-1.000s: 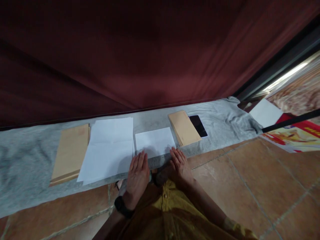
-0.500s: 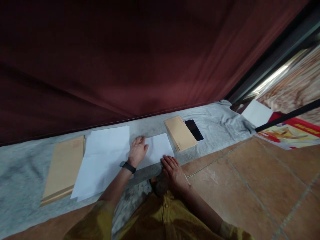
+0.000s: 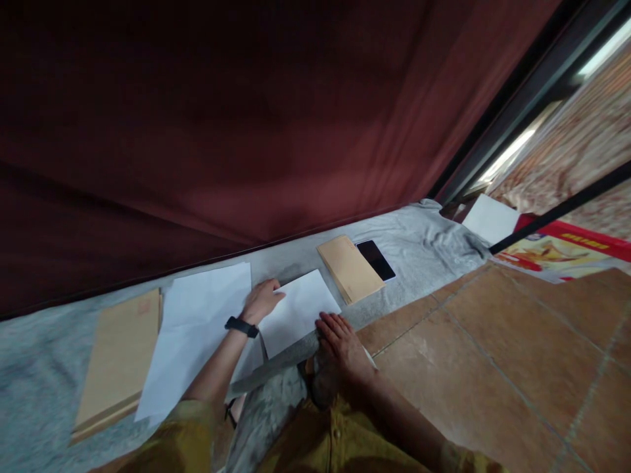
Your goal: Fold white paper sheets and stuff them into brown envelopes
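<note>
A folded white sheet lies on a grey cloth spread on the floor. My left hand, with a black watch at the wrist, grips the sheet's far left edge, fingers curled under it, and that edge is raised. My right hand lies flat with fingers stretched out at the sheet's near right corner. A stack of larger white paper lies just left of the sheet.
A brown envelope stack lies at the far left. Another brown envelope pile and a black phone lie to the right. A dark red curtain hangs behind. Tiled floor and a printed box are at the right.
My left hand went from the sheet's near edge up to its far left edge and lifted it. The right hand stayed at the near right corner. The view shifted slightly.
</note>
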`<state>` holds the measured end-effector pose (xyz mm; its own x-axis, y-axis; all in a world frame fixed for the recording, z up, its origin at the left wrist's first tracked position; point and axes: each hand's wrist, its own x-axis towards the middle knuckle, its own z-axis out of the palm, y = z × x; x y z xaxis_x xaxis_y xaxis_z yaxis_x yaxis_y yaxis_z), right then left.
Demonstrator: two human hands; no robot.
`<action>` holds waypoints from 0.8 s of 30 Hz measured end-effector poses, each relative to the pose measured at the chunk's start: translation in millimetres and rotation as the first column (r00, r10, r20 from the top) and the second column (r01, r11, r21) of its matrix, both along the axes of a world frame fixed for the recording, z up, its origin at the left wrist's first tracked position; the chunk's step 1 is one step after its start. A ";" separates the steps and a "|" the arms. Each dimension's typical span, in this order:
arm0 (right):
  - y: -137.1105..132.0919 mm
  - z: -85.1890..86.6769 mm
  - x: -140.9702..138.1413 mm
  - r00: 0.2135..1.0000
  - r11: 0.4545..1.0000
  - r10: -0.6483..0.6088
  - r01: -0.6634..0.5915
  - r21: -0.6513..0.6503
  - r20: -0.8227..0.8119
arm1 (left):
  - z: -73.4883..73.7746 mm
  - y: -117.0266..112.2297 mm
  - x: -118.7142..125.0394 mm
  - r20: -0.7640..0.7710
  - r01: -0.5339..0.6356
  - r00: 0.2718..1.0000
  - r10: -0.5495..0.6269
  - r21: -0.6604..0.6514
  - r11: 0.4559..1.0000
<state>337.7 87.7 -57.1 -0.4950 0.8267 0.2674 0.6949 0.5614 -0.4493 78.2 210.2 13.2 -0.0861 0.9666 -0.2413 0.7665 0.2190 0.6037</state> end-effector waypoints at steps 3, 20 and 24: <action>3.6 -3.8 0.4 0.998 0.999 -0.040 0.041 0.015 -0.053 | 6.2 -10.7 -14.2 0.195 -0.114 0.974 0.120 -0.039 0.993; 25.5 -2.8 14.4 0.951 0.997 -0.001 -0.023 -0.073 -0.310 | -27.7 -101.7 8.8 0.720 -0.284 0.415 0.557 -0.479 0.831; 27.9 -0.3 21.4 0.958 0.998 0.000 -0.018 -0.061 -0.286 | -32.5 -112.0 10.1 0.733 -0.259 0.400 0.550 -0.485 0.835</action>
<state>359.1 115.6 -57.4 -0.4126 0.8422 0.3471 0.5277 0.5315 -0.6626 88.3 98.2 -19.4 -0.0725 0.7592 -0.6468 -0.2809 0.6068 0.7436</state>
